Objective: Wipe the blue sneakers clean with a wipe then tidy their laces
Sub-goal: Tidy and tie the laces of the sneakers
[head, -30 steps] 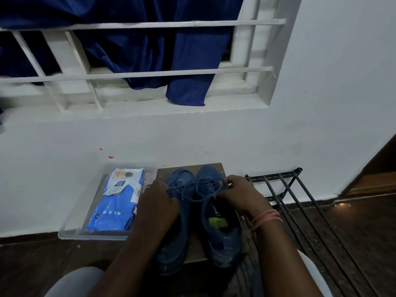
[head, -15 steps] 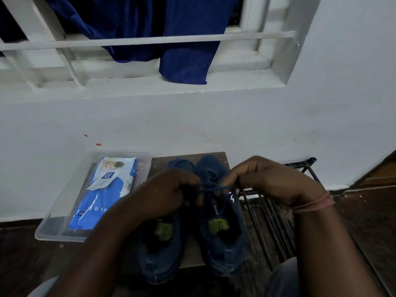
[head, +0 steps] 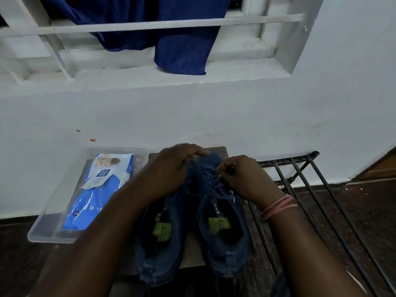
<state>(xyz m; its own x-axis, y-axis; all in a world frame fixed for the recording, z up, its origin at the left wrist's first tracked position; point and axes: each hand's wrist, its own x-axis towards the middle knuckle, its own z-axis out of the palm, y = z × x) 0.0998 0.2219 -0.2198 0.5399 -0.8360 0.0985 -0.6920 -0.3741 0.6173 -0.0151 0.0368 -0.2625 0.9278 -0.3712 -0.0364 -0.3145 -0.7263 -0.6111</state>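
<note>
Both blue sneakers (head: pixel 192 228) sit side by side just right of the wipes pack (head: pixel 98 189), left hand (head: pixel 171 170) curled over the toes, right hand (head: pixel 242 179) pinching the right sneaker's laces (head: pixel 211 181).

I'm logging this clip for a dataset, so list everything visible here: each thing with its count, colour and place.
sneakers: 2, blue, side by side on the board, toes toward the wall
laces: blue, on the right sneaker, between the hands
board: 1, brown, on the floor under the sneakers
wipes pack: 1, blue and white, inside the tray
tray: 1, clear plastic, left of the sneakers
rack: 1, black metal, right of the sneakers
curtain: 1, dark blue, hanging over the window sill
left hand: over the sneakers' toes
right hand: pinches the laces; pink bands on its wrist
</note>
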